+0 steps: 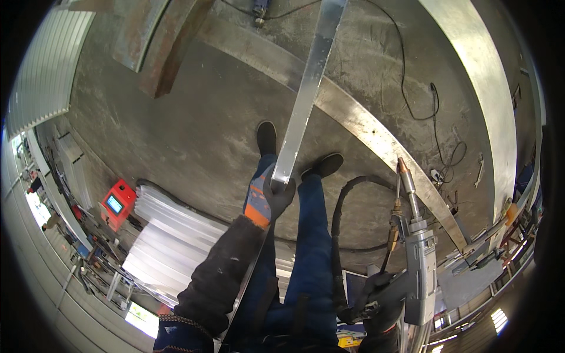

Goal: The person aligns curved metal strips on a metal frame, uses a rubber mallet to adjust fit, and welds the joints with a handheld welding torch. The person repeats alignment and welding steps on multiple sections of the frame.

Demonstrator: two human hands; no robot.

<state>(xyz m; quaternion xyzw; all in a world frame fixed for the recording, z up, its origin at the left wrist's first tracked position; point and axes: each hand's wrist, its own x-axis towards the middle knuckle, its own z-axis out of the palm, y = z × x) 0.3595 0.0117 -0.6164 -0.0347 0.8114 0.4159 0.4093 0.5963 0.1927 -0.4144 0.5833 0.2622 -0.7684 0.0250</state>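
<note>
My left hand (268,197), in a grey and orange glove, is closed around the near end of a long silver metal bar (301,112). The bar runs away from me to the top of the view, crossing above a curved metal strip (365,126) on the floor. At the lower right, my right hand (376,289) in a dark glove grips a grey welding gun (421,265). Its copper-coloured nozzle points away from me and appears over the strip; whether it touches cannot be told. A thinner brass-fitted tube runs beside the nozzle.
A rusty steel beam (170,59) lies far left, and a wide curved metal band (491,88) stands at right. Ribbed silver sheets (170,250) and a red box with a screen (118,204) are at left. A black cable (404,76) and thick hose (338,217) cross the floor.
</note>
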